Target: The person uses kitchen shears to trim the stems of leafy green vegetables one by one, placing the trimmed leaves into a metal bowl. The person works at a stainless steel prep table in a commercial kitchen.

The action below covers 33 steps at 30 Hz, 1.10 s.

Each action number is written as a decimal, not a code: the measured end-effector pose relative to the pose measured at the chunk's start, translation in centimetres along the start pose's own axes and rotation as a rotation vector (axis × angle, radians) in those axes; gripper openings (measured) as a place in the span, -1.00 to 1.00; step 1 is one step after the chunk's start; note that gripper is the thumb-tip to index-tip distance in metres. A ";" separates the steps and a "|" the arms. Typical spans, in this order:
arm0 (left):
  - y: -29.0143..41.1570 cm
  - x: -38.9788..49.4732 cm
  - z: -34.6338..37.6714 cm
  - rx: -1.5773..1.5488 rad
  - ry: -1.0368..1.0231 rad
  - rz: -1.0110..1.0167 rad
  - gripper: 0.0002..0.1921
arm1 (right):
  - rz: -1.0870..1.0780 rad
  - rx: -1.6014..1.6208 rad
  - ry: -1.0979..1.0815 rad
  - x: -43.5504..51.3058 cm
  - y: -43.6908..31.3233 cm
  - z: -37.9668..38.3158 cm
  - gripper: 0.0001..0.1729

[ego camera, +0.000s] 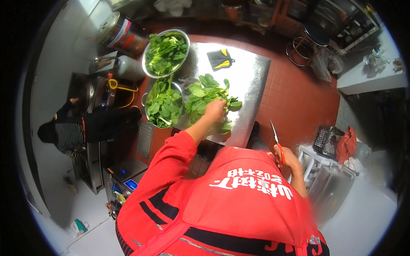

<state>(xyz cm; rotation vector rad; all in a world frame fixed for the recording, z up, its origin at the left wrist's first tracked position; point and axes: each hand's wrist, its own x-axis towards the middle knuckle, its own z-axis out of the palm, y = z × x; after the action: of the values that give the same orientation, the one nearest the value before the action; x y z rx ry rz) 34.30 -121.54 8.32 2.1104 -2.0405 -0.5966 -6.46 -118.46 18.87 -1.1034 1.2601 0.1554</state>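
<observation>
My left hand (pixel 216 109) reaches over a pile of leafy greens (pixel 200 92) on a shiny metal table (pixel 253 73), its fingers at the stems; whether it grips any is hard to tell. Beside my body on the right, my right hand (pixel 287 157) holds scissors (pixel 281 152) with orange-red handles, the blades pointing away from me. Left of the pile stands a handled metal pot (pixel 182 96) heaped with greens. Behind it, a metal basin (pixel 187 40) holds more cut or loose greens. A black and yellow cloth-like item (pixel 220 60) lies towards the table's far side.
At the left, another person (pixel 69 129) in a striped top works at a stove. A large tin (pixel 112 30) and a gas cylinder (pixel 129 68) stand behind the table's left side. A round stool (pixel 316 34) is at the back right; black baskets (pixel 326 139) rest at the right.
</observation>
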 end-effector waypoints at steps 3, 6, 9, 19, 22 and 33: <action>0.7 0.8 1.8 0.113 -0.069 -0.097 -0.85 | 0.041 0.023 0.016 -0.6 0.8 -0.7 -0.22; -1.4 1.9 2.6 -0.004 -0.039 -0.223 -0.82 | 0.077 0.032 0.025 -0.8 1.4 -1.4 -0.23; -4.3 2.5 2.5 -0.057 0.125 -0.276 -0.82 | 0.080 0.015 0.030 -0.6 1.5 -2.3 -0.23; -3.0 -0.1 0.3 -0.053 0.279 -0.120 -0.71 | 0.010 -0.015 -0.015 0.5 -0.9 -3.9 -0.27; -1.9 0.0 0.4 0.015 0.206 0.032 -0.66 | 0.032 -0.020 -0.013 0.5 -1.1 -3.8 -0.27; 0.0 4.4 2.5 0.374 -0.242 0.175 -0.62 | 0.068 0.013 0.019 -1.0 0.4 -3.2 -0.26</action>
<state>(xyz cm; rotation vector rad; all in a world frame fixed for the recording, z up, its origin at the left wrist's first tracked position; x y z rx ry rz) 33.38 -125.48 5.28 2.0948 -2.6181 -0.4949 -9.26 -120.14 19.78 -1.0538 1.3153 0.1885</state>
